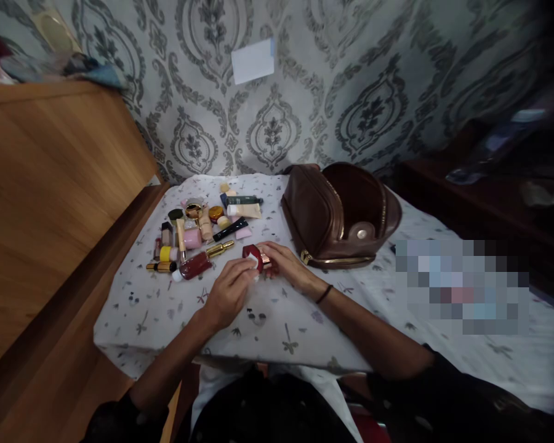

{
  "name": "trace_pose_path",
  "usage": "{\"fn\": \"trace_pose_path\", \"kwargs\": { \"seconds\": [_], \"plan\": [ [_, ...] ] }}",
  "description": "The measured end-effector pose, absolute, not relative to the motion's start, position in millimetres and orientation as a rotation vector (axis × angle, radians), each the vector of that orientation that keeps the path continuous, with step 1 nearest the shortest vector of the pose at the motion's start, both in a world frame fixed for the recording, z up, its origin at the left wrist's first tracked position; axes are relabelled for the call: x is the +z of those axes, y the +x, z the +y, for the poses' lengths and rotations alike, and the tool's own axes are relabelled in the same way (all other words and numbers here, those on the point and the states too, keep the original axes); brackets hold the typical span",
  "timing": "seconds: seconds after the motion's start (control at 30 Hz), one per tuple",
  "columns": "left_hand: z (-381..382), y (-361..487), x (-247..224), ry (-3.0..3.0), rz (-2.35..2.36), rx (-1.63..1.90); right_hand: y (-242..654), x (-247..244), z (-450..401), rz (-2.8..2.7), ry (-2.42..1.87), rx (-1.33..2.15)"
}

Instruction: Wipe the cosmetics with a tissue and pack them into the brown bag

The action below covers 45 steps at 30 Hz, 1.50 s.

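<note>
Over the front middle of the table, both hands meet at a small red bottle (249,251) with a shiny copper-coloured end, which looks like a perfume bottle. My right hand (289,266) grips it by that end, fingers closed round it. A white tissue (255,261) is pinched in my left hand (231,289) and pressed against the bottle's side. Just left of the hands lies a bottle of dark red liquid (196,266) with a white cap, beside a gold tube (220,248). A black tube (231,229) rests behind them.
A brown leather cosmetic bag (314,215) stands unzipped at the back right. Several jars and tubes, including a pink jar (192,238) and an amber-lidded jar (216,213), crowd the left of the patterned tablecloth (277,320). A wooden cabinet (60,178) borders the left.
</note>
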<state>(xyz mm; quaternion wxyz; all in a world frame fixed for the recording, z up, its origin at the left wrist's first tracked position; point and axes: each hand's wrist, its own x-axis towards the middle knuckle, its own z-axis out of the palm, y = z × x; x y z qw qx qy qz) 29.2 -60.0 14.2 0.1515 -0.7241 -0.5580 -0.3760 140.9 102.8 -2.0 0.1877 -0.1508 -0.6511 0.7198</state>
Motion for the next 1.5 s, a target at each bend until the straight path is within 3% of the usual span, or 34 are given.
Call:
{"fn": "trace_pose_path", "kwargs": {
  "seconds": [0.17,0.4,0.6,0.97,1.27,1.5],
  "plan": [
    [-55.7,32.2,25.6,-2.02,-1.584,-1.233,139.0,-7.5,101.5,-1.528,-0.304,2.372],
    [-51.0,24.0,29.0,-1.88,-1.678,-1.296,140.1,-7.2,101.8,-1.311,-0.323,2.587],
    [-58.0,22.6,27.7,-1.884,-1.793,-1.204,140.2,-3.0,98.5,-1.241,-0.31,2.575],
    [-55.8,30.5,40.6,-1.896,-1.749,-1.465,141.4,0.3,94.6,-1.304,-0.207,2.501],
    [-61.1,25.7,30.7,-1.793,-1.943,-1.404,141.2,-1.6,97.2,-1.28,-0.194,2.443],
    [-62.5,36.4,28.2,-1.897,-1.688,-1.382,141.7,0.9,93.1,-1.279,-0.201,2.385]
  ]
}}
